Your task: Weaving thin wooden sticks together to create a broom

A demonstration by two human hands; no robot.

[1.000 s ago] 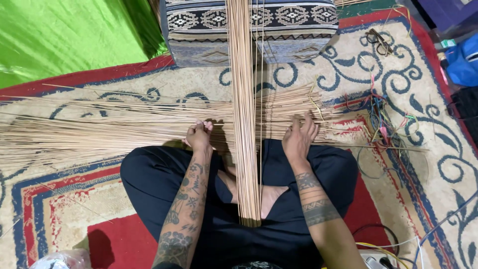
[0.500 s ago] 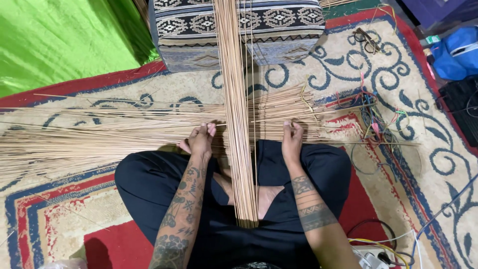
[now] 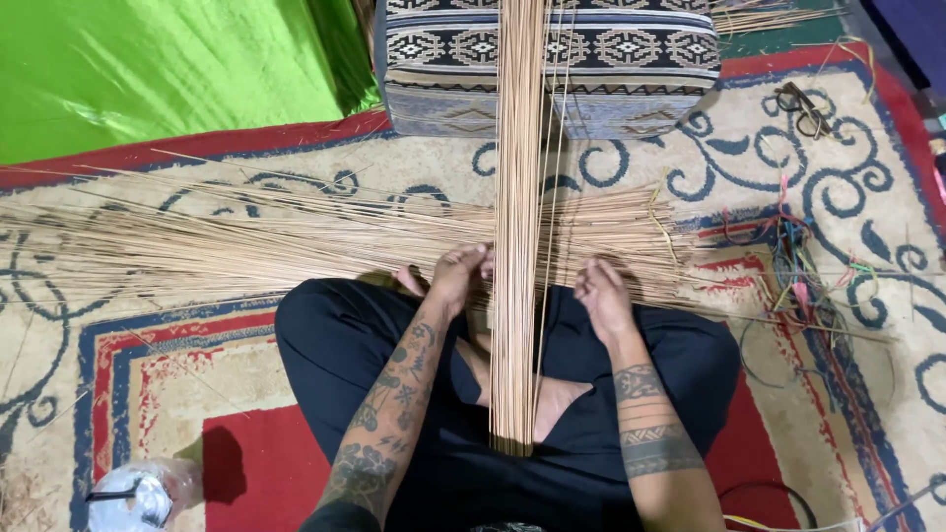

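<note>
Now I am weaving: left hand (image 3: 455,271) pinches the upright sticks (image 3: 517,227) where they cross the flat sticks (image 3: 296,241); right hand (image 3: 601,296) rests beside, fingers loosely apart. Next needs careful threading, I think.

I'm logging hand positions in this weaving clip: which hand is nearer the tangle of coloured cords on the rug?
Right. The right hand rests just right of the upright bundle of sticks, on the cords' side. The left hand sits left of that bundle, farther away.
</note>
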